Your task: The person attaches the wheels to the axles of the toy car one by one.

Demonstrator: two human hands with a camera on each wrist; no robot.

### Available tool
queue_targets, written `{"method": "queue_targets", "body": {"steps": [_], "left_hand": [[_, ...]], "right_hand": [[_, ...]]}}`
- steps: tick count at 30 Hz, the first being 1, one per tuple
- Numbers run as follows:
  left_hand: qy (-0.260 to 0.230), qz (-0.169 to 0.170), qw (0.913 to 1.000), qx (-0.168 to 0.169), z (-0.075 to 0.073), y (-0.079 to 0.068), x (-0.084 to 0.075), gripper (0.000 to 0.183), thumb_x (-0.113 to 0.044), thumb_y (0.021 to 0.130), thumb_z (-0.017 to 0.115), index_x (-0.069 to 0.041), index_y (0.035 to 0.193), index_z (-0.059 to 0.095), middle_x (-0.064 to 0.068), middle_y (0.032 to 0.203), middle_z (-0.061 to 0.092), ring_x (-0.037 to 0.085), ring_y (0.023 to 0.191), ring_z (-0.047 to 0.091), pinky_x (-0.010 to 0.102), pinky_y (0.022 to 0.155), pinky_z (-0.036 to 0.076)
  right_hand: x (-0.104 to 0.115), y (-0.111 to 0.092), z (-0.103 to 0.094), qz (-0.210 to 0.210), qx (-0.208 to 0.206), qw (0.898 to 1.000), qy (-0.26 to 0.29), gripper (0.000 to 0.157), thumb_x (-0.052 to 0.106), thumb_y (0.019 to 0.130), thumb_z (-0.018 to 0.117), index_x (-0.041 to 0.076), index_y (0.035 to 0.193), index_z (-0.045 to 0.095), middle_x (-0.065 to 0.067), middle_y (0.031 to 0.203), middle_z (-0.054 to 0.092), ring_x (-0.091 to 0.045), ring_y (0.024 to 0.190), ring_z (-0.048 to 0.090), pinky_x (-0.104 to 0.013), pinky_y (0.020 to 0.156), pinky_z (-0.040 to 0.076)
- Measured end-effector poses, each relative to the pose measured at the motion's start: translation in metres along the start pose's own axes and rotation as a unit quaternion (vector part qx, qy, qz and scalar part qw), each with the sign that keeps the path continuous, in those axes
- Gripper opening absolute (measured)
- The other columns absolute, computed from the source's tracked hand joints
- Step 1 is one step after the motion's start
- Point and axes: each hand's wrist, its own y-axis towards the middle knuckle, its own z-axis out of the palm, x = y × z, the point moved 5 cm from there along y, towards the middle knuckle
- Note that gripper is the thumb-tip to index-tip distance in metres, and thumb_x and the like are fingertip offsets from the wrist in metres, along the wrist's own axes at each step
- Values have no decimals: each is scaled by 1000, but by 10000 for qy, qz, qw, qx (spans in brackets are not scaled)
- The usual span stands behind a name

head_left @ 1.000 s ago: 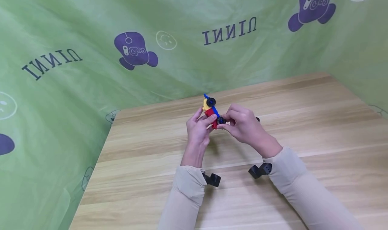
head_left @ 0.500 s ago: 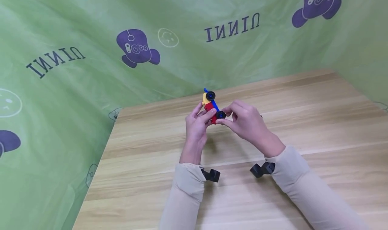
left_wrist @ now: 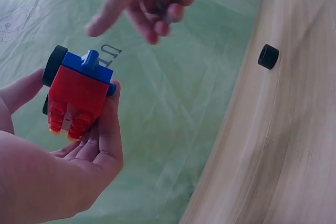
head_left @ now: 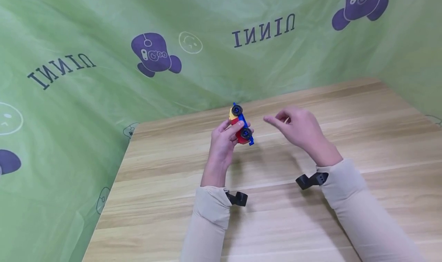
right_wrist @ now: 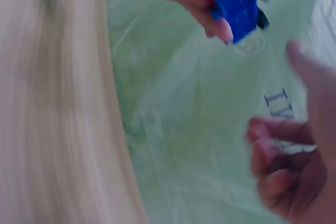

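Observation:
My left hand (head_left: 221, 147) holds a toy car (head_left: 243, 120) built of bricks, with its thumb across the side. The car is tilted in the air, with a red and yellow body, a blue chassis and black wheels (head_left: 246, 133) along the side facing the head view. In the left wrist view, a bare blue stub (left_wrist: 112, 88) shows low on the other side. My right hand (head_left: 302, 127) is apart from the car, to its right. Its thumb is stretched out, the fingers are loosely curled, and nothing shows between them.
A loose black wheel (left_wrist: 268, 56) lies on the wooden table (head_left: 165, 170); the right hand hides it in the head view. A green printed cloth (head_left: 207, 74) hangs along the table's back and left edges. Black wrist cameras (head_left: 240, 199) stick out from both sleeves.
My right hand has let go of the car's lower end and moved away up and to the right. The left hand still holds the car and has turned it slightly.

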Motion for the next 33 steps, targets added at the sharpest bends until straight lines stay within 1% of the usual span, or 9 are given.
{"method": "queue_targets", "body": {"steps": [3,5,9,14,21,24,28,30,33], "left_hand": [[200,-107,9997,4,1,-1,2,39,-8,91,73,-2,129,63,19,112,74,24,88,77,40,99,56],[364,-199,9991,-53,1,0,3,40,-4,89,74,-1,128,63,13,106,74,20,89,75,38,94,58],[542,-325,9979,-108,2,-1,5,43,1,87,72,1,128,63,10,110,68,19,98,68,35,89,59],[361,-207,9991,-89,2,-1,6,46,4,86,63,5,131,60,16,121,64,25,105,64,44,96,57],[233,-13,9995,-225,3,-1,6,33,6,80,55,9,111,63,7,100,63,18,87,61,30,78,56],[50,-47,9999,-80,5,-2,5,36,5,85,58,7,120,60,7,102,65,17,89,62,30,79,55],[-454,-196,9981,363,9,-3,4,52,6,91,59,0,141,48,16,121,66,23,105,66,39,92,55],[-578,-295,9962,577,11,-5,3,55,6,93,58,-3,145,45,19,128,63,25,111,65,43,100,53],[-617,-387,9939,831,13,-6,3,53,5,96,57,-3,147,46,17,131,62,24,113,65,45,106,50]], "right_hand": [[-15,1,-2,748,631,9949,-232,71,70,96,45,5,100,73,-11,88,73,-27,78,66,-45,73,49],[-22,2,-2,960,845,9912,-336,77,74,95,40,4,102,72,-12,89,72,-27,77,64,-44,73,47],[-33,3,-3,1077,1046,9873,-516,72,67,97,46,0,105,72,-15,95,73,-29,80,63,-43,73,47],[-43,2,0,1186,1317,9820,-652,64,59,98,52,0,108,72,-17,103,73,-29,84,65,-45,76,49],[-49,1,0,1204,1347,9811,-701,58,53,98,55,-1,108,71,-18,104,73,-30,84,65,-47,78,50],[-50,1,0,1242,1365,9802,-714,58,53,98,55,-2,109,71,-18,105,73,-29,84,65,-46,76,50],[-52,0,-1,1348,1349,9784,-799,52,49,97,57,-1,106,72,-16,100,74,-27,78,63,-39,67,47],[-54,-1,-2,1438,1310,9774,-833,48,45,96,60,0,104,72,-15,96,73,-26,77,62,-37,65,46],[-57,-1,-1,1548,1282,9757,-867,49,43,92,64,-3,109,69,-19,103,72,-32,85,63,-42,71,49]]}}
